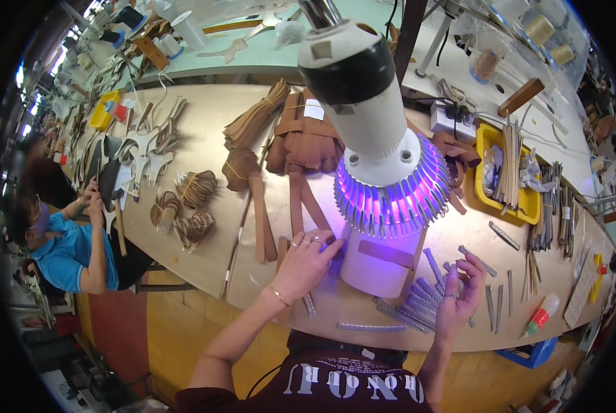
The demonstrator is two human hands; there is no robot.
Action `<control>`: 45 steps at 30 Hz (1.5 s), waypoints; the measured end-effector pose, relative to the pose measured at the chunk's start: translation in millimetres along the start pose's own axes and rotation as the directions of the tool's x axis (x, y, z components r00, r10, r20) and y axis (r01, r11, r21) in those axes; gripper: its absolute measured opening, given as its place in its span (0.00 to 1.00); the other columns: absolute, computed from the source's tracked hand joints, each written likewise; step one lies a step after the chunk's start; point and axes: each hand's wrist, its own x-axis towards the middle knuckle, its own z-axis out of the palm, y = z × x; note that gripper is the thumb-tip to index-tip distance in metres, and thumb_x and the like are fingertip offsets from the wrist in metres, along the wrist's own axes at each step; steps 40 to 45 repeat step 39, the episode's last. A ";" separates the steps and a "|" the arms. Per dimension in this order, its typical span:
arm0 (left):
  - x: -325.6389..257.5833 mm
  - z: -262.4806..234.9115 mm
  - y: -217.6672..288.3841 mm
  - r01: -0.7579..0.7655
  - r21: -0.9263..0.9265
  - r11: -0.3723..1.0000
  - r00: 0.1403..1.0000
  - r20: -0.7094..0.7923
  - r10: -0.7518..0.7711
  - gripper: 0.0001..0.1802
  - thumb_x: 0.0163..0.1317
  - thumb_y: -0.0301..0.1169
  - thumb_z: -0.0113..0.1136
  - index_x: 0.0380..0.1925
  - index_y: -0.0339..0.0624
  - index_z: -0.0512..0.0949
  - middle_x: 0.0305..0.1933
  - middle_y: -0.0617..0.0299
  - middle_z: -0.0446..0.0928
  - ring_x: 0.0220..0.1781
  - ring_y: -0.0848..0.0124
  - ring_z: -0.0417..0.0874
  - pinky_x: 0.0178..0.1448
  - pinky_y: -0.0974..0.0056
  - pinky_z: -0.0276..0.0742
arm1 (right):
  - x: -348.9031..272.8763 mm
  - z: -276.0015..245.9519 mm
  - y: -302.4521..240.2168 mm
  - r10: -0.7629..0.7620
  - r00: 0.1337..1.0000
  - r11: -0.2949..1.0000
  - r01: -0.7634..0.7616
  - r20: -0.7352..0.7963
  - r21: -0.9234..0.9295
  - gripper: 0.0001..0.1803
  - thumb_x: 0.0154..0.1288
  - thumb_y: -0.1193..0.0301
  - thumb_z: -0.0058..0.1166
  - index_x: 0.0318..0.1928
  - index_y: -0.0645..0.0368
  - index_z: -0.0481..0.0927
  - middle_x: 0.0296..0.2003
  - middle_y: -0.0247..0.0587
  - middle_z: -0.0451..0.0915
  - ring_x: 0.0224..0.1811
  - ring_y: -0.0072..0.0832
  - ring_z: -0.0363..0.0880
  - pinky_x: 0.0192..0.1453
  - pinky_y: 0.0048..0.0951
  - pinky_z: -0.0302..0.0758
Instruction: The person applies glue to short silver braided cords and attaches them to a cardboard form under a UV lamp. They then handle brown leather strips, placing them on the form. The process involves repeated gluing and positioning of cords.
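Observation:
My left hand [306, 261], with rings on its fingers, is closed on a brown leather strip [332, 240] just left of a beige curved block [370, 277]. Another brown leather strip [382, 252] lies across the block under a lamp [390, 186] glowing violet. Two more strips [313, 203] run from a stack toward my left hand. Right of the block my right hand [459, 296] is raised, its fingers loosely bent and apart; I see nothing in it. Beneath and beside it, braided grey strips [421, 303] lie fanned out on the table.
Bundled brown strips [308, 148] sit behind the block, with coiled bundles [196, 189] farther left. A yellow tray [528, 206] of strips stands at right, near a red-and-white bottle [543, 313]. A person in a blue shirt [70, 251] works at the left table edge [142, 241].

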 end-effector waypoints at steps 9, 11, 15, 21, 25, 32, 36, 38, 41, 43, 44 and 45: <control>11.4 -40.8 5.6 -0.039 -0.604 0.796 0.785 -0.511 -0.349 0.17 0.54 0.15 0.65 0.45 0.39 0.82 0.41 0.57 0.82 0.43 0.65 0.85 0.50 0.66 0.80 | 8.9 16.4 -37.1 -0.159 0.984 0.987 0.155 0.082 0.047 0.05 0.64 0.78 0.57 0.40 0.63 0.79 0.45 0.43 0.77 0.45 0.26 0.76 0.48 0.25 0.72; 9.9 -55.5 17.8 -0.107 -0.802 0.588 0.699 -0.481 -0.529 0.17 0.53 0.13 0.66 0.44 0.37 0.83 0.42 0.57 0.83 0.43 0.67 0.85 0.49 0.69 0.81 | 9.0 20.1 -54.5 -0.143 0.978 0.978 0.116 0.153 0.175 0.06 0.63 0.77 0.60 0.40 0.63 0.79 0.41 0.41 0.79 0.43 0.27 0.79 0.46 0.26 0.74; 12.5 -63.8 44.8 -0.178 -0.692 0.700 0.608 -0.636 -0.475 0.17 0.51 0.14 0.70 0.42 0.35 0.83 0.41 0.55 0.83 0.41 0.67 0.86 0.47 0.68 0.81 | -0.4 33.9 -94.2 -0.229 0.864 0.948 0.094 0.448 0.304 0.07 0.61 0.76 0.64 0.39 0.63 0.82 0.35 0.38 0.81 0.35 0.26 0.80 0.39 0.24 0.76; 7.3 -59.6 57.6 -0.195 -0.350 0.916 0.688 -0.715 -0.127 0.22 0.43 0.17 0.74 0.43 0.36 0.84 0.42 0.55 0.83 0.39 0.64 0.84 0.43 0.66 0.80 | -1.3 54.7 -115.8 -0.197 0.781 0.966 0.052 0.593 0.253 0.04 0.61 0.76 0.64 0.37 0.63 0.85 0.34 0.38 0.82 0.32 0.20 0.77 0.36 0.21 0.73; 5.6 -57.8 55.5 -0.195 -0.270 0.943 0.713 -0.699 -0.052 0.25 0.42 0.18 0.74 0.45 0.36 0.84 0.43 0.55 0.83 0.38 0.63 0.84 0.41 0.65 0.79 | -0.1 57.3 -113.7 -0.183 0.778 0.956 -0.003 0.601 0.295 0.05 0.61 0.77 0.63 0.38 0.63 0.85 0.34 0.37 0.82 0.32 0.20 0.76 0.36 0.21 0.72; 3.4 -61.1 58.0 -0.172 -0.304 0.937 0.762 -0.644 -0.070 0.22 0.46 0.16 0.69 0.46 0.36 0.84 0.45 0.54 0.83 0.39 0.62 0.84 0.45 0.63 0.79 | 1.0 57.7 -109.2 -0.134 0.734 0.953 -0.088 0.665 0.289 0.08 0.64 0.77 0.60 0.43 0.67 0.81 0.38 0.41 0.80 0.38 0.27 0.81 0.45 0.24 0.78; -3.4 -69.1 60.8 -0.181 -0.666 0.723 0.855 -0.470 -0.218 0.22 0.49 0.17 0.64 0.48 0.35 0.83 0.47 0.52 0.83 0.43 0.59 0.85 0.50 0.63 0.80 | 3.6 62.9 -104.1 -0.227 0.723 0.949 0.014 0.653 0.314 0.09 0.66 0.77 0.58 0.45 0.66 0.79 0.38 0.40 0.79 0.38 0.27 0.81 0.44 0.24 0.78; -8.2 -71.4 55.8 -0.111 -0.813 0.572 0.894 -0.333 -0.300 0.21 0.55 0.24 0.62 0.51 0.36 0.82 0.49 0.53 0.82 0.46 0.57 0.85 0.53 0.63 0.80 | 4.4 65.1 -102.2 -0.274 0.690 0.952 0.096 0.669 0.292 0.09 0.67 0.76 0.57 0.46 0.65 0.78 0.39 0.40 0.79 0.38 0.28 0.81 0.44 0.23 0.78; -10.2 -70.8 54.4 -0.037 -0.860 0.509 0.903 -0.247 -0.353 0.20 0.60 0.30 0.62 0.52 0.37 0.82 0.51 0.54 0.82 0.48 0.56 0.85 0.54 0.62 0.80 | 4.0 65.0 -101.7 -0.277 0.689 0.952 0.105 0.669 0.286 0.09 0.67 0.76 0.57 0.46 0.65 0.78 0.39 0.40 0.79 0.38 0.28 0.81 0.44 0.23 0.78; -10.2 -70.8 54.4 -0.037 -0.860 0.509 0.903 -0.247 -0.353 0.20 0.60 0.30 0.62 0.52 0.37 0.82 0.51 0.54 0.82 0.48 0.56 0.85 0.54 0.62 0.80 | 4.0 65.0 -101.7 -0.277 0.689 0.952 0.105 0.669 0.286 0.09 0.67 0.76 0.57 0.46 0.65 0.78 0.39 0.40 0.79 0.38 0.28 0.81 0.44 0.23 0.78; -10.2 -70.8 54.4 -0.037 -0.860 0.509 0.903 -0.247 -0.353 0.20 0.60 0.30 0.62 0.52 0.37 0.82 0.51 0.54 0.82 0.48 0.56 0.85 0.54 0.62 0.80 | 4.0 65.0 -101.7 -0.277 0.689 0.952 0.105 0.669 0.286 0.09 0.67 0.76 0.57 0.46 0.65 0.78 0.39 0.40 0.79 0.38 0.28 0.81 0.44 0.23 0.78; -10.2 -70.8 54.4 -0.037 -0.860 0.509 0.903 -0.247 -0.353 0.20 0.60 0.30 0.62 0.52 0.37 0.82 0.51 0.54 0.82 0.48 0.56 0.85 0.54 0.62 0.80 | 4.0 65.0 -101.7 -0.277 0.689 0.952 0.105 0.669 0.286 0.09 0.67 0.76 0.57 0.46 0.65 0.78 0.39 0.40 0.79 0.38 0.28 0.81 0.44 0.23 0.78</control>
